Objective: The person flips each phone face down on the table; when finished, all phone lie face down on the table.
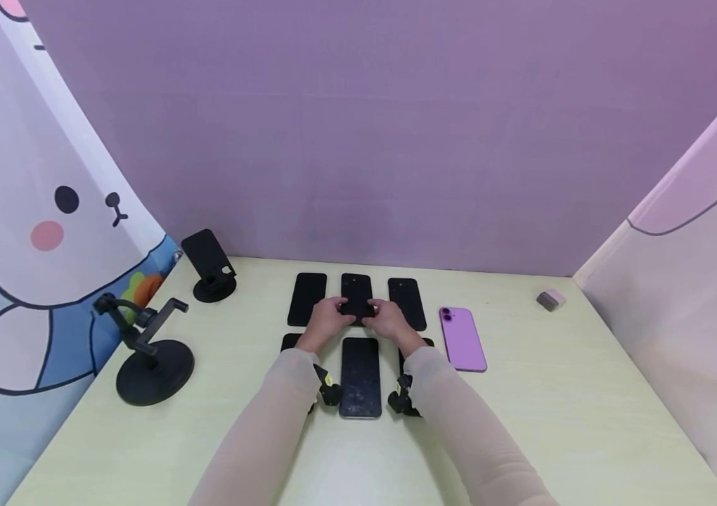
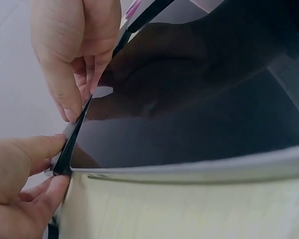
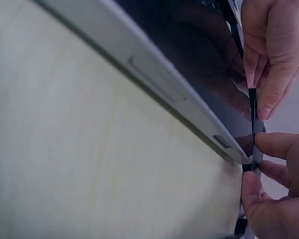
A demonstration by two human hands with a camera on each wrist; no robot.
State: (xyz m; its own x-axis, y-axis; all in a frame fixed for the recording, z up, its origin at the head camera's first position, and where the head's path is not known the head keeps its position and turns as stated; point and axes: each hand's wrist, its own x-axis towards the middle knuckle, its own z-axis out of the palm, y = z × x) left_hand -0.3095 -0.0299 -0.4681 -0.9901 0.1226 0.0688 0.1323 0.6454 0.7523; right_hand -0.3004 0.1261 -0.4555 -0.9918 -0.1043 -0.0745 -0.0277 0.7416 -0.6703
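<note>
Both hands hold a black phone (image 1: 356, 287) in the middle of the back row, its back with the camera facing up. My left hand (image 1: 327, 321) pinches its near left corner, and my right hand (image 1: 390, 320) pinches the near right corner. The wrist views show that phone edge-on as a thin dark strip (image 2: 72, 144) between thumbs and fingers. Black phones lie on either side, one left (image 1: 307, 299) and one right (image 1: 410, 309). Nearer me, between the forearms, a dark-screened phone (image 1: 360, 376) lies face up; its pale side edge (image 3: 159, 74) fills the right wrist view.
Two more dark phones lie partly under the wrists. A purple phone (image 1: 463, 341) lies to the right, with a small grey block (image 1: 551, 300) farther off. On the left are a black stand (image 1: 154, 372) and a dark phone-shaped holder (image 1: 207, 256). A purple wall (image 1: 358, 140) backs the table.
</note>
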